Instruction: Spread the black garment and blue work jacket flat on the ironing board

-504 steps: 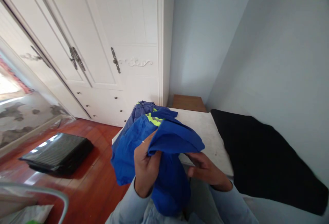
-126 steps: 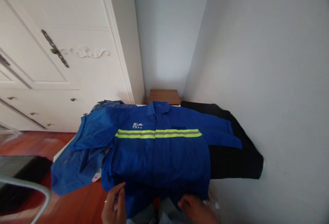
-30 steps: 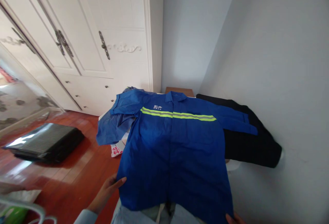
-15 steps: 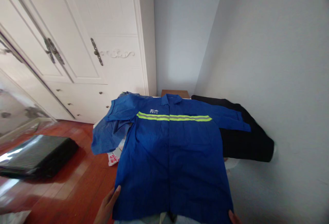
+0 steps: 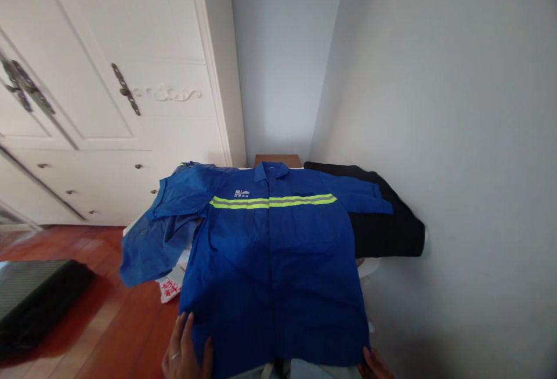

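Observation:
A blue work shirt (image 5: 270, 269) with a yellow-green reflective band across the chest lies spread flat, front up, collar pointing away from me. My left hand (image 5: 183, 353) rests at the shirt's near left hem corner, fingers stretched out, a ring on one finger. My right hand (image 5: 374, 365) touches the near right hem corner; only part of it shows at the frame's bottom edge. The shirt's left sleeve hangs off the left side; its right sleeve lies over a black garment (image 5: 387, 231).
A white wardrobe (image 5: 108, 106) with metal handles stands at the left. A black flat case (image 5: 35, 298) lies on the red wood floor. A brown wooden stool (image 5: 278, 160) is behind the collar. The grey wall (image 5: 456, 164) runs close on the right.
The view has swung to the right. My left hand has moved from beside the hem onto the shirt's near left corner. The shirt lies as before.

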A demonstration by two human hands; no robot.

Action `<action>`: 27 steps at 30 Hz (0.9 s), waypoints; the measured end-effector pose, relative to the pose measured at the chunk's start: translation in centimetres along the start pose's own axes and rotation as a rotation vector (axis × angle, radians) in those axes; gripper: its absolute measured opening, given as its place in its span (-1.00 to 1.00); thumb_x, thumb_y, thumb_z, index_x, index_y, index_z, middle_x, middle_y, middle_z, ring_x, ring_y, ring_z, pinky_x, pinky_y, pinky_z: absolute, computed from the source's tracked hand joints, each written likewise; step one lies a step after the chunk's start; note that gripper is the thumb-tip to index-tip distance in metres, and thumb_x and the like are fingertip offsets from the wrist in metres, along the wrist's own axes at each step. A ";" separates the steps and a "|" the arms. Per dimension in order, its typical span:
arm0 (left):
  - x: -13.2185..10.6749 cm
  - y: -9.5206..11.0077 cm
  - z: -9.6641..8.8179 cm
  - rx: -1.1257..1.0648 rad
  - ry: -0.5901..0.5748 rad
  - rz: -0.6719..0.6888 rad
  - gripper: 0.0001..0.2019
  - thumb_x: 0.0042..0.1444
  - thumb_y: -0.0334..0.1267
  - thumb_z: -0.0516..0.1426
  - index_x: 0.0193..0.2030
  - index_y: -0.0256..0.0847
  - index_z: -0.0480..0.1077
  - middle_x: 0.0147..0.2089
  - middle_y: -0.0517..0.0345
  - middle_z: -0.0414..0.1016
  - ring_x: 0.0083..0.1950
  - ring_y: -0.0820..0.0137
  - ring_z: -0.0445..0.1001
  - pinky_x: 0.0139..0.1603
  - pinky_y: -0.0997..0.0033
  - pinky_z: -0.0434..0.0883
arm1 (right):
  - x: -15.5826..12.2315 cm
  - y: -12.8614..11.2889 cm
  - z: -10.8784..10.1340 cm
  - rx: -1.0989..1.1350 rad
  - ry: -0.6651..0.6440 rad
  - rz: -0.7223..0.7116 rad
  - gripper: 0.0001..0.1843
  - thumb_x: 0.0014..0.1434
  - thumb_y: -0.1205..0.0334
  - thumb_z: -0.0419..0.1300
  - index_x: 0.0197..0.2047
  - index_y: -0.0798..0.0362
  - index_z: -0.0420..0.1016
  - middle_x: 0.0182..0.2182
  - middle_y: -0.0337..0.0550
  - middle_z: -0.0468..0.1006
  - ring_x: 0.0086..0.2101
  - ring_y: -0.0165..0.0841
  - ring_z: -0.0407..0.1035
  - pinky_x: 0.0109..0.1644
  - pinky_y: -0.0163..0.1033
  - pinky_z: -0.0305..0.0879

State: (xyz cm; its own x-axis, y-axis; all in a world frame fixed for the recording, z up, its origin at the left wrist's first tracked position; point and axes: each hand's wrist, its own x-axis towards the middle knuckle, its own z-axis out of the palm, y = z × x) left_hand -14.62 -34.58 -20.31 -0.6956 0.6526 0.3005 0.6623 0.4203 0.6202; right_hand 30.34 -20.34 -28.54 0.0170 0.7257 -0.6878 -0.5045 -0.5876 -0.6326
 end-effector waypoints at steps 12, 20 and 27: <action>-4.3 6.0 9.3 0.027 -1.169 0.534 -0.70 0.19 -0.16 0.19 0.06 0.09 0.57 0.26 0.03 0.50 0.45 -0.04 0.19 0.45 -0.16 0.12 | -1.1 -0.2 0.9 -0.039 0.160 -0.079 -0.41 -0.69 -0.08 0.57 -0.47 -0.12 0.60 -0.41 -0.26 0.68 -0.21 -0.04 0.59 -0.10 -0.07 0.56; -3.8 8.0 6.6 0.033 -1.168 0.517 -0.63 0.14 -0.14 0.23 0.09 -0.11 0.53 0.29 -0.12 0.44 0.51 -0.05 0.04 0.49 -0.19 -0.03 | -2.8 -0.7 2.3 0.031 0.152 -0.067 -0.45 -0.61 0.01 0.60 -0.42 -0.10 0.63 -0.40 -0.31 0.68 -0.40 -0.25 0.53 -0.32 -0.26 0.51; -3.8 9.5 6.3 -0.057 -1.024 0.349 -0.72 0.11 -0.40 0.13 -0.08 -0.12 0.57 0.07 0.01 0.61 0.42 0.11 0.24 0.50 0.00 0.02 | -3.1 -0.7 2.3 -0.035 0.129 -0.089 -0.57 -0.48 -0.03 0.57 -0.49 -0.13 0.58 -0.49 -0.34 0.63 -0.44 -0.24 0.50 -0.40 -0.22 0.49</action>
State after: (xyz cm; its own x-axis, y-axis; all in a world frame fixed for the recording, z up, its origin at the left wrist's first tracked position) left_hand -3.96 -29.07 -20.15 0.1092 0.9582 -0.2643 0.7466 0.0965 0.6583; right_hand 28.67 -21.35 -25.21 0.1724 0.7248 -0.6670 -0.4654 -0.5369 -0.7037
